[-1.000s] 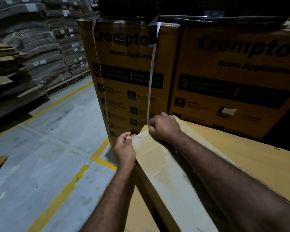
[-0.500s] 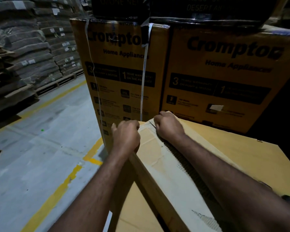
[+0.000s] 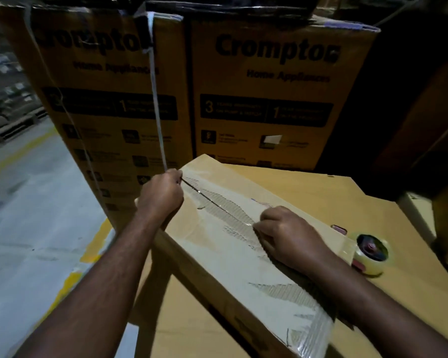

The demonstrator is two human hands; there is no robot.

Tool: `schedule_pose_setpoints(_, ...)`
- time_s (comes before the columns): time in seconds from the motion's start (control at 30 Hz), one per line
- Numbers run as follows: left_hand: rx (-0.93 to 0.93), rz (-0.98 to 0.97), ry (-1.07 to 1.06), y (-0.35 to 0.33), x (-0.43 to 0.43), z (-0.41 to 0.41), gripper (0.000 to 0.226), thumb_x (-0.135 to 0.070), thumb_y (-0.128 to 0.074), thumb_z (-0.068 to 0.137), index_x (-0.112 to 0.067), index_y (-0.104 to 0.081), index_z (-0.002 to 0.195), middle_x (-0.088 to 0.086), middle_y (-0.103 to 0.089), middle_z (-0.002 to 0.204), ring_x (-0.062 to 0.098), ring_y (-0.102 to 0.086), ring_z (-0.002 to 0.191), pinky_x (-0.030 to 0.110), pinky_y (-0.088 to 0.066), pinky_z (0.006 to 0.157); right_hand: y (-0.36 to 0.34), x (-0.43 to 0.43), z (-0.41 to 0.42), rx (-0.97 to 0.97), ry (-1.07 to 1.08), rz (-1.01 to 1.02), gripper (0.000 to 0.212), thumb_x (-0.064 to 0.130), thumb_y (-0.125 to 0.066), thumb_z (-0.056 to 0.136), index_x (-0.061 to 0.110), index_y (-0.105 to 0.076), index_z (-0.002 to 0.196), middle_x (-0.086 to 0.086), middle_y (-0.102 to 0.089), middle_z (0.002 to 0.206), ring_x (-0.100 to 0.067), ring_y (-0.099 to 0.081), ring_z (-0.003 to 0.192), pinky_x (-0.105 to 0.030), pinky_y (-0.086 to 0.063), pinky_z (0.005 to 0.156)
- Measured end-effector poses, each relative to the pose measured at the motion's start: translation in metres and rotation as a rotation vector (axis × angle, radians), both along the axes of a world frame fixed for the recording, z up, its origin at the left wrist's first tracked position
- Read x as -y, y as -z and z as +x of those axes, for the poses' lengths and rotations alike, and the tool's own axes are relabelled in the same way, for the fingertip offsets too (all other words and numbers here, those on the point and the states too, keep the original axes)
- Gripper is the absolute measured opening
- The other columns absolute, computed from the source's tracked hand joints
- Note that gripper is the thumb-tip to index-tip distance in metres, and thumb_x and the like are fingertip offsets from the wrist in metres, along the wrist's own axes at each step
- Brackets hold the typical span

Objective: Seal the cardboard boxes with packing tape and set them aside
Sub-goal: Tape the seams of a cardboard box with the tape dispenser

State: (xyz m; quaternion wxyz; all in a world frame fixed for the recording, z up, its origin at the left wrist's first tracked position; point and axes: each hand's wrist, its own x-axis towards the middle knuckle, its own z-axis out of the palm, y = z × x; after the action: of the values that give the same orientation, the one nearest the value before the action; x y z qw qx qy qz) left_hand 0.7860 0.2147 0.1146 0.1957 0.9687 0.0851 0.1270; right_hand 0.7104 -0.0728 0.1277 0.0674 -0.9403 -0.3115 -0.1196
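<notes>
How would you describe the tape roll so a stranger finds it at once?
In front of the printed boxes lies a plain cardboard box. On it, right of the right hand, sits the tape roll. It is the only round, glossy, clear thing there.

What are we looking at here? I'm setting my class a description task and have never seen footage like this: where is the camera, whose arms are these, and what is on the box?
There is no machine: a person wears a camera on the head, so the single view looks forward and down along their own arms. The left hand is curled at the far end of a cardboard box; whether its fingers hold anything is hidden. The right hand presses, fingers bent, on the clear tape running along the box's top seam. A tape roll lies on the flat cardboard to the right. Behind stand two large printed cartons, and a white strap hangs down one.
</notes>
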Motion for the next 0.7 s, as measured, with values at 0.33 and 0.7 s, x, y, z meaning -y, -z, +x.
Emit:
schedule_pose_setpoints(0.33, 0.060, 0.039, 0.042, 0.007, 0.004, 0.003, 0.026, -0.018, -0.049, 0.101, -0.014, -0.061, 0.123, 0.012, -0.070, 0.117, 0.031, -0.066, 0.099, 0.056, -0.050, 0.097, 0.012, 0.094, -0.038, -0.088, 0.545, 0.219, 0.058, 0.061, -0.043, 0.089, 0.028, -0.056, 0.136, -0.001, -0.052, 0.136, -0.020, -0.043, 0.127, -0.047, -0.041, 0.103)
schedule_pose_setpoints(0.7, -0.266, 0.067, 0.514, -0.022, 0.157, -0.161, 0.075, -0.081, -0.033, 0.087, -0.041, -0.037, 0.150, -0.005, -0.013, 0.168, 0.021, -0.001, 0.156, 0.072, 0.016, 0.112, 0.017, 0.058, -0.042, -0.126, 0.717, 0.465, 0.052, 0.050, -0.054, 0.089, 0.019, -0.058, 0.131, -0.006, -0.067, 0.115, -0.026, -0.060, 0.103, -0.037, -0.052, 0.082)
